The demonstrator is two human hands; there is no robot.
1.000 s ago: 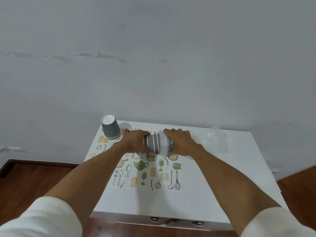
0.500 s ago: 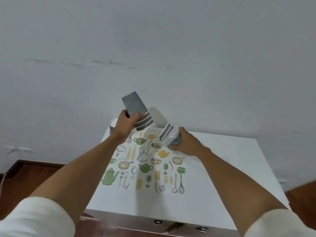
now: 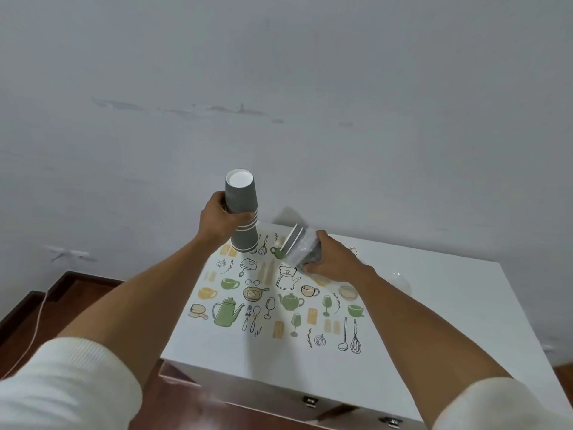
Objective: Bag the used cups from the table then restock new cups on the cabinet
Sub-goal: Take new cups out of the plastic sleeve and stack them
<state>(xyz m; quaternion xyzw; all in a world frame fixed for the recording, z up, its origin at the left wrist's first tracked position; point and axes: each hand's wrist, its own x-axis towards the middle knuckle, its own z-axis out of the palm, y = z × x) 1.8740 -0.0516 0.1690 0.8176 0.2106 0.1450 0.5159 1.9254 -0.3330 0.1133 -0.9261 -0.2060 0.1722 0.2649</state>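
**A:** What does the head camera show?

**B:** Two bare forearms in pushed-up cream sleeves reach over a white cabinet top [image 3: 434, 305] printed with small kitchenware drawings. The left hand [image 3: 221, 220] has its fingers and thumb curled around a stack of grey ribbed paper cups [image 3: 241, 209], turned upside down with the white base on top.

**A:** How many cups are in that stack?

**B:** Several white rims show bunched at the middle, but an exact count cannot be made. The stack's lowest rim stands at the back left corner of the cabinet, close to the grey wall [image 3: 310, 88].

**A:** And the other hand?

**B:** The right hand [image 3: 333, 259] grips a second, shorter bundle of grey cups in a clear plastic sleeve [image 3: 302, 249], tilted with its white rims pointing up and left. It is just above the cabinet surface, near the first stack but apart from it. Two rims are visible.

**A:** Anything else?

**B:** One crumpled piece of clear plastic [image 3: 398, 279] lies on the cabinet to the right. One pale cable [image 3: 37, 321] trails across the brown wooden floor [image 3: 77, 299] at left.
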